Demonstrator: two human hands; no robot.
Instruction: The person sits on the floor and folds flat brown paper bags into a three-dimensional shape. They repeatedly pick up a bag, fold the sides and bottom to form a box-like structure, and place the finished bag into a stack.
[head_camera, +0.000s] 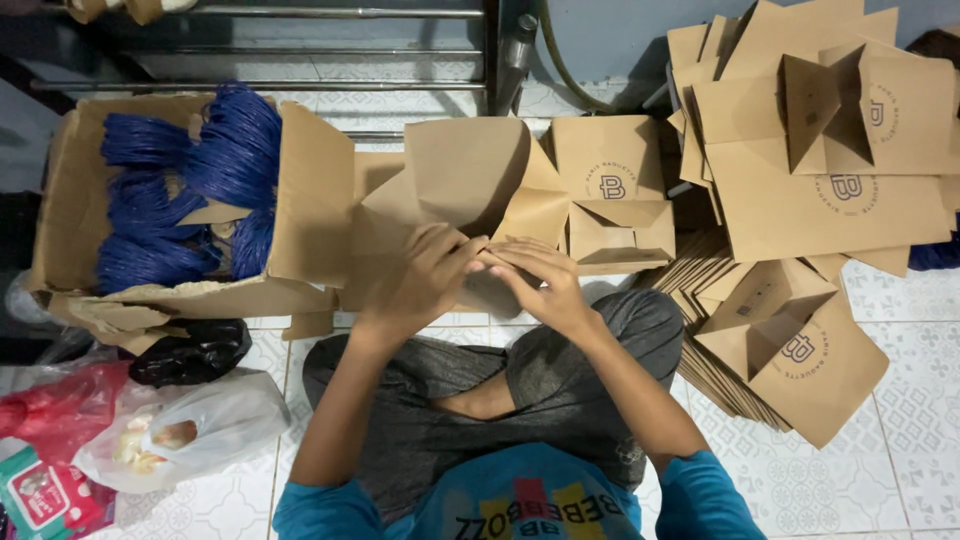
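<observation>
So we've got both hands on a brown paper bag (470, 190) here, left hand (425, 275) and right hand (540, 280) pinching its near edge, fingertips touching. It's plain kraft, creased, part-folded, sitting just past our knees, its open bottom flaps fanned out away from us, long axis roughly left-right. Further left there's a cardboard box (310, 190) of blue cord handles (190, 190), further right a stack of flat bags (830, 200)

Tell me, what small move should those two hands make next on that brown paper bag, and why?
Probably press the fold flat. Both the left hand and the right hand meet fingertip to fingertip on the half-formed brown paper bag, whose flaps stand open, unlike the folded bag beside it.
</observation>
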